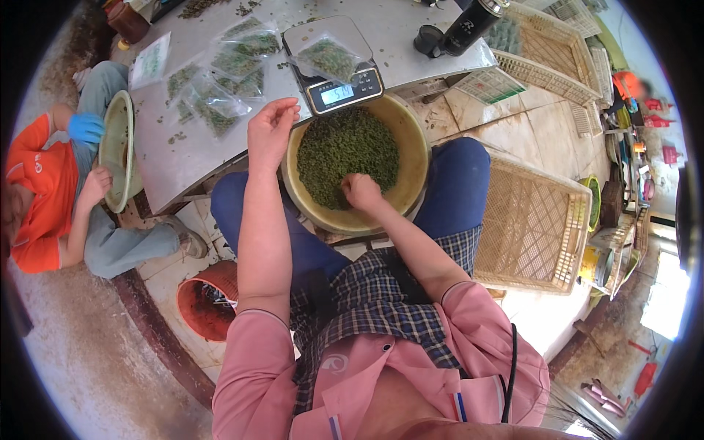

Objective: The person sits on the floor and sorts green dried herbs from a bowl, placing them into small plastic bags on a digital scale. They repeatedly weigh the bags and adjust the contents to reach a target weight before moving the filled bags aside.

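My right hand [360, 191] dips into a heap of small green peppercorn-like berries [352, 148] in a round yellowish basin [412, 137] between my knees; its fingertips are partly buried, so its grip is hidden. Above the metal table's edge, my left hand [272, 129] hovers left of the basin with fingers curled together; whether it holds anything is unclear. A digital scale [363, 85] with a lit display stands at the table edge, bearing a clear plastic bag [328, 58] of the green berries. More filled clear bags [236, 66] lie in a pile left of it.
Beside the scale are a black thermos [470, 27] and a black cup [429, 41]. Plastic crates [531, 220] stand at right, a red bucket [206, 302] at lower left. A co-worker in orange [47, 187], one hand blue-gloved, sits at left with a pale basin [118, 154].
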{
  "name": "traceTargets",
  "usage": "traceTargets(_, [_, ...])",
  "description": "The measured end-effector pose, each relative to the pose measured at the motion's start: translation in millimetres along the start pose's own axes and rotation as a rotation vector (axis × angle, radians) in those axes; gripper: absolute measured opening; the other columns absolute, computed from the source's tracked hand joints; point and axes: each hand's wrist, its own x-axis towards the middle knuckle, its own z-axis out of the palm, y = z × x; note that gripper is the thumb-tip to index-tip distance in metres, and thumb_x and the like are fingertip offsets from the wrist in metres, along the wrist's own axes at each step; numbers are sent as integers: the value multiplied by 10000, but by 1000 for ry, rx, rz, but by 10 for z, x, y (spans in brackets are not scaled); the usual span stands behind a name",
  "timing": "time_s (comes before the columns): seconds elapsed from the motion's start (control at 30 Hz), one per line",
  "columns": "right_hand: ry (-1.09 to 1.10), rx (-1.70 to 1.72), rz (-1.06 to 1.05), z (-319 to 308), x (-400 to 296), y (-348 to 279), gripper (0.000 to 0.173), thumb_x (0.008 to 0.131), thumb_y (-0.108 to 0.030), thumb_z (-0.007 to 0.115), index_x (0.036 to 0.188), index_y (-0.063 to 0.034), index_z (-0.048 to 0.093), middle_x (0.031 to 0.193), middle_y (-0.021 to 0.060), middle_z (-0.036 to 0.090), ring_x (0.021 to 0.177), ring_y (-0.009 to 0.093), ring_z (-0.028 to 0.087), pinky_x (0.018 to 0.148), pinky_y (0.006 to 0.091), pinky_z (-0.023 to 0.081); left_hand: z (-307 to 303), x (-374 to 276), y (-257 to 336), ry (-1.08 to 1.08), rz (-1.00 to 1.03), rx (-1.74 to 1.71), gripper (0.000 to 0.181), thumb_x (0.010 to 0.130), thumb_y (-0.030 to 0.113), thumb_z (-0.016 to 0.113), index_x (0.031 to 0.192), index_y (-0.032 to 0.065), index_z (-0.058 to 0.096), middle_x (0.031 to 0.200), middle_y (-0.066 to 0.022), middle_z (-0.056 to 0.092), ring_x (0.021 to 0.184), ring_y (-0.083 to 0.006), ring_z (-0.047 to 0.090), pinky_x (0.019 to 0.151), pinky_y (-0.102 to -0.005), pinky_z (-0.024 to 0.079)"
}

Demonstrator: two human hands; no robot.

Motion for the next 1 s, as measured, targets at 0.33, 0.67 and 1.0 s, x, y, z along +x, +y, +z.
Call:
traceTargets(0.33, [188, 680, -147, -1053, 12, -523, 178, 860, -130, 621, 932, 24, 670, 698, 114, 655, 621, 138, 617, 595, 296, 487, 253, -136, -208, -373, 140, 151, 253, 896, 101, 614, 1138, 39, 655, 925, -60, 689, 805, -88, 619, 762, -222, 487])
traceTargets(0.67, [442, 409, -292, -1239, -20, -590, 187, 832, -109, 669, 965, 21, 690, 763, 141, 684, 653, 164, 648, 605, 295, 496, 418, -211, -109, -359, 53, 428, 205, 763, 176, 703, 907, 31, 699, 727, -65, 680, 634, -141, 636, 636, -278, 520])
traceTargets(1.0, [601, 245, -389, -1396, 165, -908, 152, 786, -109, 657, 900, -24, 712, 805, 190, 667, 724, 357, 651, 675, 426, 524, 395, -129, 51, -203, 155, 359, 123, 705, 108, 693, 786, 18, 680, 681, -49, 661, 597, -110, 602, 595, -260, 493])
